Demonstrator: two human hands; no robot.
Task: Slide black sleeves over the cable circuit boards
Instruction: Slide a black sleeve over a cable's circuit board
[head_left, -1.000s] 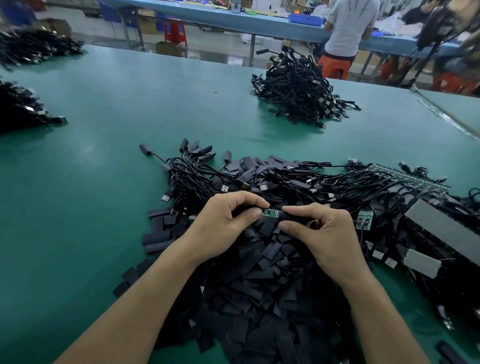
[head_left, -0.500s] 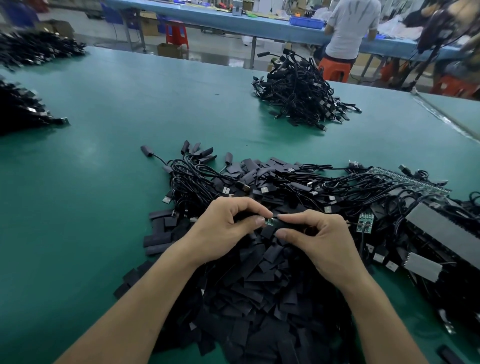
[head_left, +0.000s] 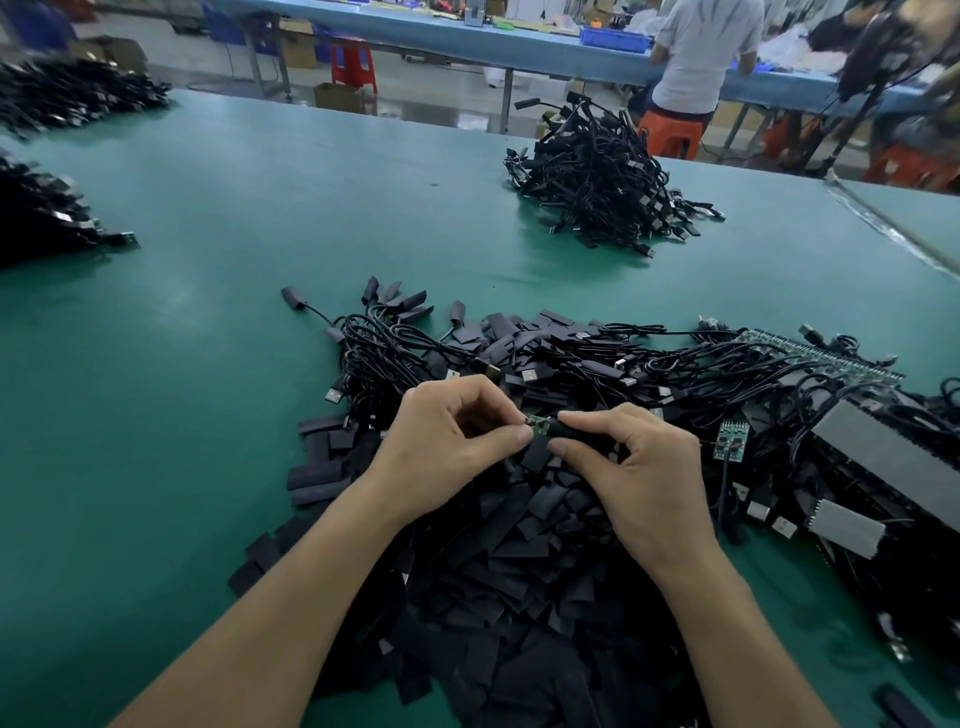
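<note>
Around us the green table (head_left: 218, 332) gives plenty of bare room from 9 to 12 o'clock, while its only near edge, a pale seam, runs off at about 2 o'clock, well apart from our work. A finished-looking cable heap (head_left: 602, 176) sits at 1 o'clock, and the tangle of unsleeved cables (head_left: 649, 374) crowds in from 3 o'clock, so we would keep any pulling short and toward ourselves. Beneath our wrists lies the pile of loose black sleeves (head_left: 498, 561): light, limp, flattened tubing that probably needs pinching open at the mouth. Our right hand (head_left: 639, 467) pinches one black sleeve (head_left: 582, 430) between thumb and forefinger, best held near its open end. Our left hand (head_left: 447, 441) nips the small green circuit board (head_left: 537, 425) by its edges, just at the sleeve's mouth; how far it has entered we cannot quite tell. The board is stiff but fragile at its solder joints, so we hold the edges, not the wire.
</note>
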